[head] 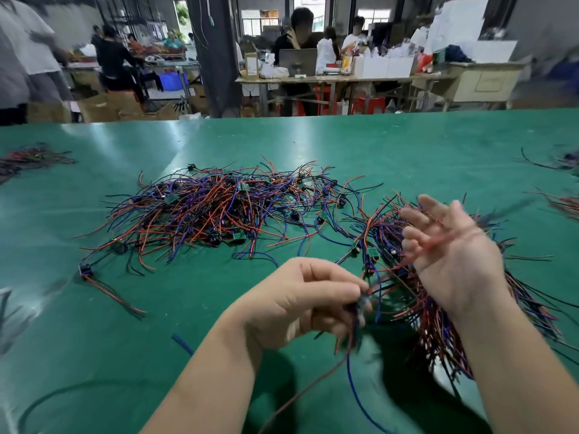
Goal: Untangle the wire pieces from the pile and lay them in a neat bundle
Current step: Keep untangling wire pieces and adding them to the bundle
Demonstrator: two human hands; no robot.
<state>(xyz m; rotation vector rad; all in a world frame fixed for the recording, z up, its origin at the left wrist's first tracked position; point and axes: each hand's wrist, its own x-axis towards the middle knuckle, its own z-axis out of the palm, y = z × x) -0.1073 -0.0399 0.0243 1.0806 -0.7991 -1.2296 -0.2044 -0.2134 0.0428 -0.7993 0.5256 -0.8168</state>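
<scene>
In front of the pile, a wire piece is pinched by the left hand, fingers curled. Right of the pile, the right hand is held with fingers spread apart.

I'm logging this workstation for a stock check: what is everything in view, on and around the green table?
Green table top: one, green, fills the foreground.
Tangled pile of red, blue and black wire pieces: one, strands too many to count, table centre.
Laid-out wire bundle: one, red, blue and black, right side, below the right hand.
Stray wire piece with black connector: one, red and black, left of the pile.
Short blue wire scrap: one, near the left forearm.
Smaller wire heaps: far left and right edges, blurred.
Background people, cardboard boxes, red stools: several, behind the table.
Held wire piece: one, red and blue, blurred.
Left hand: pinches the held wire piece.
Right hand: fingers spread, red strand across the palm.
</scene>
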